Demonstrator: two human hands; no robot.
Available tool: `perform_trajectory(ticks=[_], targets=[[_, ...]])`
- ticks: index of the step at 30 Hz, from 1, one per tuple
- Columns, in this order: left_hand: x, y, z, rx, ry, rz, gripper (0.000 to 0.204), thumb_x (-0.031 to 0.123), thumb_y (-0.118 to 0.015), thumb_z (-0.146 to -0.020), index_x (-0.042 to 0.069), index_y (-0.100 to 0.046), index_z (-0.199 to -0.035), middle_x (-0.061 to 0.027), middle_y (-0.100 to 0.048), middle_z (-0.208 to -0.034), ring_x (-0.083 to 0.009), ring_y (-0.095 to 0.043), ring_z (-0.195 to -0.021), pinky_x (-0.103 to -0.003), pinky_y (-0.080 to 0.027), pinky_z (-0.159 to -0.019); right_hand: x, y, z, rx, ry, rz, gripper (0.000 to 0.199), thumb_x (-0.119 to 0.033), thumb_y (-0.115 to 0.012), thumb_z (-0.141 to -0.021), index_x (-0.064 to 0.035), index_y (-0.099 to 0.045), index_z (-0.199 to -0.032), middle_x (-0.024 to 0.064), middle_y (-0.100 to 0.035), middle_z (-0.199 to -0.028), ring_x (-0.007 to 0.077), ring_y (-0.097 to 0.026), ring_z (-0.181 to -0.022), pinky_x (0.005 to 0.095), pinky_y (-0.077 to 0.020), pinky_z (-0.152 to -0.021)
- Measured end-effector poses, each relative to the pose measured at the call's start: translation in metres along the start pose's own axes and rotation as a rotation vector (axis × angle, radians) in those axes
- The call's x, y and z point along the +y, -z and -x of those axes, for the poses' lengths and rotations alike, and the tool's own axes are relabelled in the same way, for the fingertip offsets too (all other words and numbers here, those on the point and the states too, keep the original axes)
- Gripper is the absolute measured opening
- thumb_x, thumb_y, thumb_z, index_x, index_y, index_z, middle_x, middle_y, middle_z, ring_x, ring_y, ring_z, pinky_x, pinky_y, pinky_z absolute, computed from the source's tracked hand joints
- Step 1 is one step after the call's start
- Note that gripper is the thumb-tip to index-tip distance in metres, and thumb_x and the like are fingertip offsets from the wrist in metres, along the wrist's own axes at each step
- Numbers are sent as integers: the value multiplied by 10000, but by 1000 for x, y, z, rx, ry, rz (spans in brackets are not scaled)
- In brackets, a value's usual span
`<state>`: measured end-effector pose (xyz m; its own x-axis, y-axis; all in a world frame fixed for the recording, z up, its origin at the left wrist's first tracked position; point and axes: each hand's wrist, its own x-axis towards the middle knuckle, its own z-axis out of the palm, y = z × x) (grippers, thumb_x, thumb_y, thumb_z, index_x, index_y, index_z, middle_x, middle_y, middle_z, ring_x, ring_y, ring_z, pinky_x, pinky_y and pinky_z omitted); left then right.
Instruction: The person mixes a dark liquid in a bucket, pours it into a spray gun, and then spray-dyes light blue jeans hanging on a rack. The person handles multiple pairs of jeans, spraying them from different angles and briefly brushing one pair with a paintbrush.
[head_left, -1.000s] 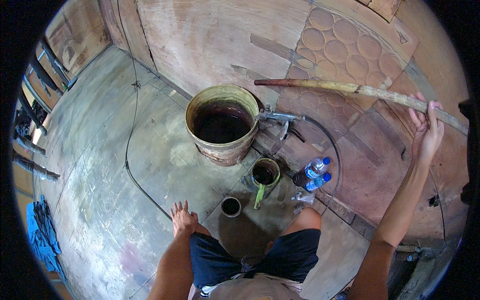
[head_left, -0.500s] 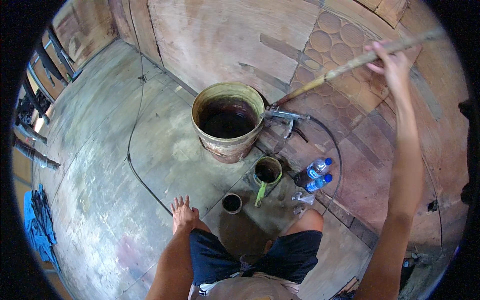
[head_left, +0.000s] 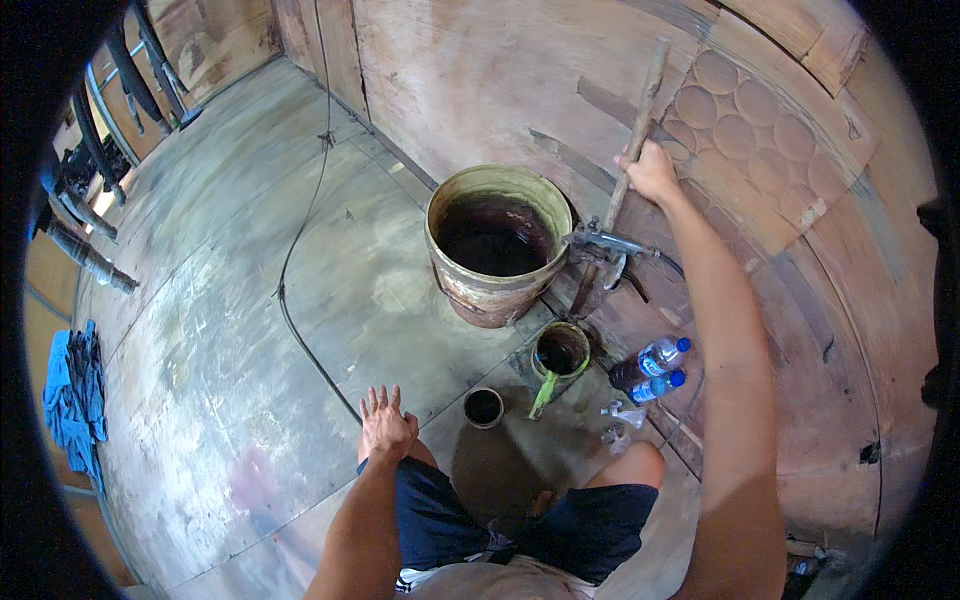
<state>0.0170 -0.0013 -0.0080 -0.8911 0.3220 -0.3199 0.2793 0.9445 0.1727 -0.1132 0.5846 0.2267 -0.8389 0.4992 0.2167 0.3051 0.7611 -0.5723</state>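
Note:
My right hand (head_left: 650,172) is closed round a long wooden stick (head_left: 650,95), held steeply beside the big bucket (head_left: 480,300). The stick's lower part passes behind a metal spray gun (head_left: 615,243) at the bucket's right rim; where its end rests I cannot make out. Dark liquid lies deep inside the stained bucket. My left hand (head_left: 388,428) rests on my left knee, fingers spread, holding nothing. Between my knees and the bucket stand a small dark-filled cup (head_left: 484,425) and a pot (head_left: 582,367) with a green-handled tool (head_left: 543,395) leaning in it.
Two plastic bottles with blue caps, a larger one (head_left: 662,355) and a smaller one (head_left: 658,387), stand at the right near crumpled clear plastic (head_left: 625,415). A thin cable (head_left: 285,300) crosses the left floor. Blue cloth (head_left: 75,390) lies at the far left. Wooden panels (head_left: 480,90) rise behind.
My right hand has swung left and lowered the grip, bringing the stick from a slant to the upper right to nearly upright. The view has shifted slightly; my left hand stays on the knee.

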Motion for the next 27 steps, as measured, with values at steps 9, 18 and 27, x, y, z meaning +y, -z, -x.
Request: perform_trajectory(ticks=[9,18,27], targets=[[2,2,1,-16,11,10,755,314,-565,-823,99,-435,-1535,-208,-395,-1589,-400,-258,-1528,-580,-148,-1250,11,-67,-5,40,-99,189,467,-258,-812,-843,46,-652,-1159,300,-692,-1119,467,-658,-1102,524,-522,-951],[3,0,3,-64,6,0,779,340,-558,-829,106,-404,-1557,-204,-349,-1620,-392,-232,-1541,-577,-136,-1254,-16,-105,-19,82,-200,242,404,-253,-770,-885,-31,-653,-1203,261,-684,-1187,455,-645,-1138,526,-528,-968],[-1,5,6,-49,21,38,771,326,-560,-828,91,-416,-1548,-216,-360,-1609,-407,-246,-1532,-568,-152,-1254,-9,-124,-22,125,-158,222,317,-218,-732,-870,-77,-714,-1153,218,-716,-1151,420,-674,-1094,496,-537,-943]])
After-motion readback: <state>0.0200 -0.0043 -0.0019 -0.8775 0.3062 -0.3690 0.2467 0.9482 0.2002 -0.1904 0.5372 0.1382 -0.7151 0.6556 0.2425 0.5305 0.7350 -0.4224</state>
